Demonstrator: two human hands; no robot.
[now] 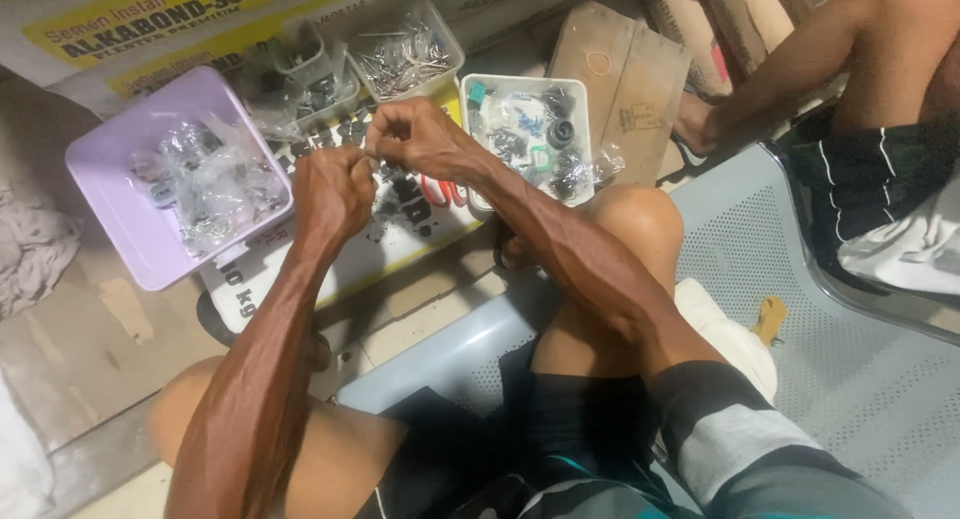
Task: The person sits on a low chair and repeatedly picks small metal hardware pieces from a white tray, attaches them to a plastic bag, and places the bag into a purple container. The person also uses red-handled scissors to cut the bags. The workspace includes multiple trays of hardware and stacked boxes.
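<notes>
My left hand point(332, 191) and my right hand point(418, 136) meet fingertip to fingertip above a printed sack on the floor. They pinch a very small part point(369, 155) between them; its shape is too small to tell. Both hands hover between a lilac tub point(110, 149) of clear bagged hardware on the left and a white tub point(480, 84) of dark small parts on the right. Rows of small dark pieces point(400, 194) lie on the sack below the hands.
Behind the hands stand a clear tray of metal screws point(405, 51) and another clear tray point(310, 84). A second person's leg point(800, 59) rests at the top right. I sit on a perforated grey metal bench point(800, 309). Cardboard point(620, 79) lies near the white tub.
</notes>
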